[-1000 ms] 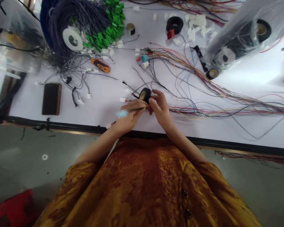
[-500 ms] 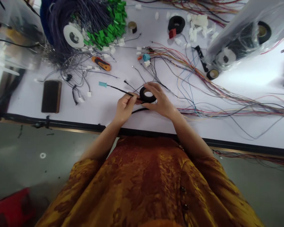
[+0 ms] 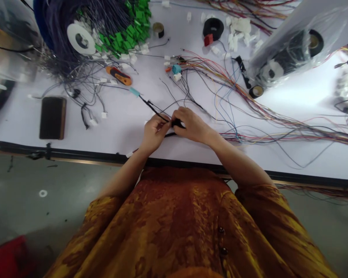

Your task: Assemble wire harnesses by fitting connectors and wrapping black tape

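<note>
Between finger and thumb, my left hand (image 3: pixel 156 133) pinches a black taped wire bundle (image 3: pixel 152 107). A light-blue connector (image 3: pixel 134 92) sits at the bundle's far end, up and to the left. Close beside it, my right hand (image 3: pixel 191 124) is closed around a roll of black tape (image 3: pixel 178 123), mostly covered by the fingers. The fingertips of both hands nearly meet at the bundle. Below them another black length of the harness passes toward the right, where coloured wires (image 3: pixel 229 137) spread over the white table.
An orange cutter (image 3: pixel 118 75) and a dark phone (image 3: pixel 52 117) lie to the left. Behind them are purple wires with green connectors (image 3: pixel 133 33). A black tape roll with a red connector (image 3: pixel 208 39) is at the back. Plastic-wrapped tape rolls (image 3: pixel 295 58) stand right.
The tape roll has tipped from lying face-up to edge-on within my right hand. The light-blue connector has swung up and right. The view has shifted slightly.
</note>
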The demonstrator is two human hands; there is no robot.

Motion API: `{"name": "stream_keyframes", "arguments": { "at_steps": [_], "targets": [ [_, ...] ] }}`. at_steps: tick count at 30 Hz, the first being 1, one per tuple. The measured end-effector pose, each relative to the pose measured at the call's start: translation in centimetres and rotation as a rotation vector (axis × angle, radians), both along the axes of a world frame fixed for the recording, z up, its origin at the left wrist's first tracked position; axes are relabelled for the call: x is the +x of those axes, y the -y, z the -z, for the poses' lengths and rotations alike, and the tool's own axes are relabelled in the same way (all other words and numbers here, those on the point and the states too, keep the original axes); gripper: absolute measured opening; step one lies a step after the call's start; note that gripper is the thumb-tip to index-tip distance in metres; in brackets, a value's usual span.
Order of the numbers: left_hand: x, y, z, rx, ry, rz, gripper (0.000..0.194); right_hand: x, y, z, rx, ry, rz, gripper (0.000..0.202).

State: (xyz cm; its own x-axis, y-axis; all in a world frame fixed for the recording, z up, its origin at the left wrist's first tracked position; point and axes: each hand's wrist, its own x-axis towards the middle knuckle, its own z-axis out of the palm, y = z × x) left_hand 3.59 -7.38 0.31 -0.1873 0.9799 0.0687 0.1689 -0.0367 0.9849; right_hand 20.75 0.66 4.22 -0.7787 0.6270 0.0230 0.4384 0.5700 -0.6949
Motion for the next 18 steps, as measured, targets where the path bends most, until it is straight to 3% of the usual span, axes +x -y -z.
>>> {"name": "stream_keyframes", "arguments": {
  "at_steps": [3,6,9,11,12,15,18],
  "targets": [
    [0.3,0.1,0.5,-0.012,0.103,-0.005,0.021,-0.5,0.1,-0.4,0.064,0.061,-0.005,0.008],
    [0.6,0.0,1.0,-0.036,0.197,-0.058,0.024,-1.5,2.0,-0.6,0.235,0.170,0.003,0.019],
    [0.6,-0.3,1.5,-0.052,0.181,-0.211,0.024,-2.3,5.8,-0.5,0.390,0.116,-0.232,0.023],
    [0.3,-0.5,1.8,-0.093,0.209,-0.263,0.024,-2.0,8.1,-0.1,0.375,0.070,-0.420,0.020],
    [0.1,-0.5,1.9,-0.124,0.258,-0.253,0.024,-1.6,8.9,0.3,0.346,0.095,-0.431,0.018],
    [-0.5,-0.2,2.1,-0.208,0.462,-0.151,0.026,0.8,9.7,1.7,0.296,0.285,-0.207,0.017],
    [-0.7,0.4,2.1,-0.253,0.547,-0.117,0.026,3.4,9.2,2.9,0.226,0.371,-0.138,0.013]
  ]
}}
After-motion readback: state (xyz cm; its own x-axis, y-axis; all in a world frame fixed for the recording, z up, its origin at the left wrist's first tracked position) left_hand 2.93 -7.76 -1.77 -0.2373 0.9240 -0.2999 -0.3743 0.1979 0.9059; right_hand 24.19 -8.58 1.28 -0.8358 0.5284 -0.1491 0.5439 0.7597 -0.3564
